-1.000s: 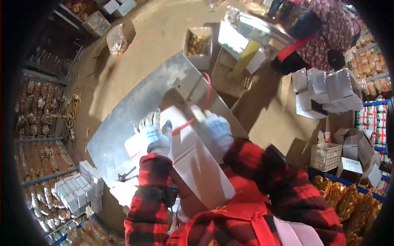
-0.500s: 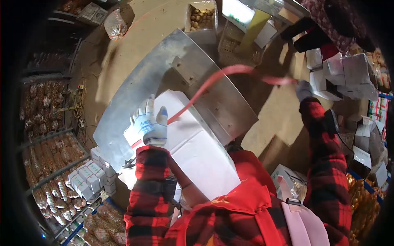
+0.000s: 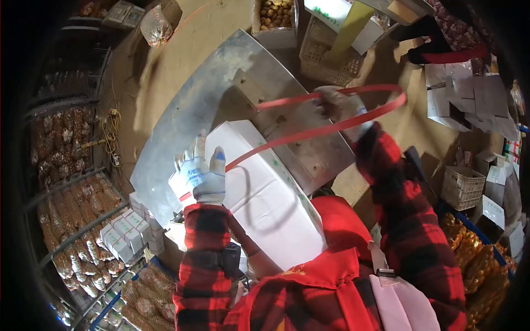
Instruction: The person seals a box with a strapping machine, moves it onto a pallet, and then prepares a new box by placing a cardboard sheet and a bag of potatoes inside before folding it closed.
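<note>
A long white carton lies on the metal table in front of my body. My left hand, in a white and blue glove, rests on the carton's left end with its fingers spread. Beside that hand, a red packing strap comes off the carton and loops out to the right. My gloved right hand, somewhat blurred, grips the strap above the table's right side. The strap's loose end points left from that hand.
The metal table has a raised plate with bolts. Beyond it are a box of round brown produce and a plastic crate. Stacked white cartons and netted sacks stand left; more boxes stand right.
My right hand has swung from the far right in toward the table, bending the strap into a loop. My left hand stays on the carton. The person at upper right has shifted.
</note>
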Tool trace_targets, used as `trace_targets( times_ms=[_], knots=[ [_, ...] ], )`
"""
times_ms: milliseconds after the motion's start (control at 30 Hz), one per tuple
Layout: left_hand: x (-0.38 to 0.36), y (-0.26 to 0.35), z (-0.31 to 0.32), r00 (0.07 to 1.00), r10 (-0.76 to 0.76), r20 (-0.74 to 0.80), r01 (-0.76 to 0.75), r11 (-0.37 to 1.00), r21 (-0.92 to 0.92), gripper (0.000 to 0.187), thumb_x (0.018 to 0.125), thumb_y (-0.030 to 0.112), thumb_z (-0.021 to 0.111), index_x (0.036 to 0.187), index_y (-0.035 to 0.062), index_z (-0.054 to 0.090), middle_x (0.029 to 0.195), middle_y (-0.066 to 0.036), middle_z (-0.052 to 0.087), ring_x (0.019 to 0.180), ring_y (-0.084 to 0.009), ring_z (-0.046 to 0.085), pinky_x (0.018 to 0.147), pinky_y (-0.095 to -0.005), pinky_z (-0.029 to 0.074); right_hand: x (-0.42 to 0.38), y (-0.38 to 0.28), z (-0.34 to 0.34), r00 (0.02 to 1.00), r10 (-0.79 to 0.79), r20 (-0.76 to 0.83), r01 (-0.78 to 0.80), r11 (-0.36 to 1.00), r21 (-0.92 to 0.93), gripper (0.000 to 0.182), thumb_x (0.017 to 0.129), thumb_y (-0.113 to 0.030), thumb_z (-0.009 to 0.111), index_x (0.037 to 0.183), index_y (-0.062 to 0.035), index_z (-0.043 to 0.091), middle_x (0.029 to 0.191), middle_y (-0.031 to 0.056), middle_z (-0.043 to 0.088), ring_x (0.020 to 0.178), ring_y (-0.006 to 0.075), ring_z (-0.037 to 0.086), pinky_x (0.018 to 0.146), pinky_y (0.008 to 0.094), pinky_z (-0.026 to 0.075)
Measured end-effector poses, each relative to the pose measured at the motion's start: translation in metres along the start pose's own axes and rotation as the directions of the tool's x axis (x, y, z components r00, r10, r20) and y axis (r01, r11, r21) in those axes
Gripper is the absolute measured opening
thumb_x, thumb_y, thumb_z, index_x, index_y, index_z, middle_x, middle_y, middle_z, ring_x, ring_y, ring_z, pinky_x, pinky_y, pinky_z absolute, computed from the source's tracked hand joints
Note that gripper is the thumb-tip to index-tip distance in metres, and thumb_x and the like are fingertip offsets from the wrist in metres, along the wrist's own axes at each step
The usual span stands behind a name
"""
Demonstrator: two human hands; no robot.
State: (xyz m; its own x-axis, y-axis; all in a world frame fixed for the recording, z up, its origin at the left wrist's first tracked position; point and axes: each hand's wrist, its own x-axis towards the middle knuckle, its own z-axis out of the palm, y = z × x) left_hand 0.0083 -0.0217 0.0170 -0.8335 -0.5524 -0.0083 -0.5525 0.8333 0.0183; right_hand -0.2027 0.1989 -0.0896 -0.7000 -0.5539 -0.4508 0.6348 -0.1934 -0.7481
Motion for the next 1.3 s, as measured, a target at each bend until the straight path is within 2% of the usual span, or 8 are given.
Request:
trace_targets(
  times_ms=[433,600,733,833,933,1067,1167,1300],
  knots=[
    [0.000,0.004,0.001,0.998,-0.057,-0.027,0.058,0.998,0.038,0.047,0.082,0.032,0.055,0.127,0.0191,0.046,0.107,-0.015,0.058,0.101,-0.0350,0.052,0.100,-0.0430,0.030,0.047,0.087,-0.051,0.966,-0.234,-0.109,0.043,0.564,-0.825,0.016,0.083,-0.016,0.058,0.091,-0.0025,0.064,0.071,0.0064,0.063,0.062,0.0158,0.059,0.057,0.0296,0.049],
    [0.001,-0.008,0.015,0.992,0.051,-0.115,-0.058,0.996,-0.063,0.047,0.082,0.030,0.056,0.126,0.0176,0.047,0.111,-0.013,0.057,0.103,-0.0332,0.052,0.099,-0.0419,0.033,0.053,0.118,-0.015,0.950,-0.272,-0.153,0.118,0.766,-0.633,0.024,0.075,-0.028,0.057,0.088,-0.0094,0.065,0.076,0.0107,0.063,0.077,0.0258,0.061,0.068,0.0395,0.047],
    [0.001,0.002,0.000,0.999,-0.030,-0.014,0.030,1.000,0.007,0.049,0.081,0.032,0.057,0.126,0.0139,0.047,0.111,-0.011,0.057,0.106,-0.0293,0.051,0.100,-0.0418,0.031,0.084,0.148,0.018,0.996,-0.080,-0.028,0.006,0.395,-0.919,0.025,0.074,-0.029,0.059,0.088,-0.0092,0.064,0.087,0.0125,0.062,0.086,0.0260,0.060,0.072,0.0411,0.047],
    [0.001,-0.004,0.007,0.995,0.028,-0.092,-0.032,0.999,-0.036,0.046,0.082,0.030,0.056,0.125,0.0166,0.048,0.113,-0.012,0.057,0.104,-0.0327,0.052,0.099,-0.0400,0.034,0.073,0.148,0.027,0.992,-0.125,0.025,0.106,0.704,-0.702,0.023,0.076,-0.029,0.057,0.085,-0.0094,0.064,0.087,0.0136,0.062,0.086,0.0266,0.060,0.072,0.0402,0.047],
    [0.002,-0.002,0.002,0.999,-0.036,-0.009,0.035,0.996,-0.076,0.045,0.082,0.029,0.055,0.125,0.0163,0.047,0.116,-0.011,0.055,0.105,-0.0333,0.051,0.100,-0.0406,0.033,0.054,0.106,0.013,0.935,-0.201,-0.290,-0.089,0.660,-0.746,0.018,0.081,-0.021,0.060,0.096,-0.0117,0.065,0.080,0.0073,0.066,0.075,0.0180,0.063,0.069,0.0314,0.049],
    [0.001,-0.004,0.007,0.994,0.042,-0.103,-0.047,0.997,-0.053,0.045,0.083,0.027,0.055,0.125,0.0165,0.047,0.114,-0.011,0.056,0.105,-0.0316,0.051,0.101,-0.0407,0.032,0.065,0.112,-0.032,0.928,-0.303,-0.216,-0.177,0.151,-0.972,0.017,0.083,-0.020,0.057,0.098,-0.0149,0.064,0.082,0.0089,0.066,0.077,0.0173,0.063,0.069,0.0298,0.047],
    [0.002,-0.005,0.010,0.994,0.030,-0.103,-0.038,0.996,-0.077,0.045,0.083,0.027,0.055,0.126,0.0162,0.047,0.114,-0.011,0.057,0.105,-0.0304,0.052,0.102,-0.0412,0.032,0.055,0.113,-0.025,0.927,-0.350,-0.132,-0.055,0.224,-0.973,0.018,0.083,-0.018,0.058,0.099,-0.0114,0.064,0.084,0.0085,0.066,0.079,0.0171,0.062,0.071,0.0283,0.047],
    [0.002,-0.001,0.003,0.998,0.022,-0.059,-0.025,0.998,-0.050,0.045,0.083,0.028,0.055,0.126,0.0154,0.047,0.116,-0.011,0.056,0.106,-0.0301,0.052,0.102,-0.0414,0.031,0.038,0.109,0.009,0.978,-0.061,-0.198,-0.008,0.945,-0.328,0.020,0.081,-0.014,0.062,0.099,-0.0060,0.063,0.088,0.0071,0.065,0.082,0.0181,0.061,0.074,0.0281,0.047]
  ],
)
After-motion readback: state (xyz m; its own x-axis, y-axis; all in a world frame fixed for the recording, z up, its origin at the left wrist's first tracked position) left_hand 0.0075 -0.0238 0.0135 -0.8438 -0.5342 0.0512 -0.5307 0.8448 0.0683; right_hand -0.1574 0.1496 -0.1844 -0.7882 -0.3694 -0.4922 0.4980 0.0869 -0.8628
